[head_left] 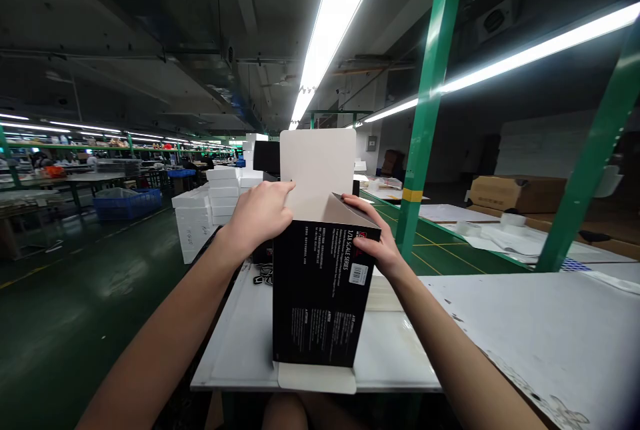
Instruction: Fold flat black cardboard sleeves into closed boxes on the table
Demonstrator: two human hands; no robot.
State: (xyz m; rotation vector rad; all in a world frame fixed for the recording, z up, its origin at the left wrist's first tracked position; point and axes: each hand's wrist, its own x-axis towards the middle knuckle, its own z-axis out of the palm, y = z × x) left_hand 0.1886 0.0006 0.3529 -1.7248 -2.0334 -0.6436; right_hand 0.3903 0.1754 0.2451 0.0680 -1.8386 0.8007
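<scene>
A black printed cardboard box (320, 290) stands upright on the white table in front of me. Its tall pale top flap (318, 160) is raised, and a bottom flap (316, 378) sticks out toward me. My left hand (263, 213) is at the upper left corner, its fingers bent around the edge and one fingertip against the raised flap. At the upper right corner, my right hand (374, 235) grips the side, thumb on the printed face and fingers over the folded side flap. The box's inside is hidden.
White boxes (223, 190) are stacked beyond the table (235, 357) on the left. A blue crate (127, 203) sits on the floor farther left. Green posts (425, 103) rise at the right, near another white table (505, 310) and a brown carton (520, 193).
</scene>
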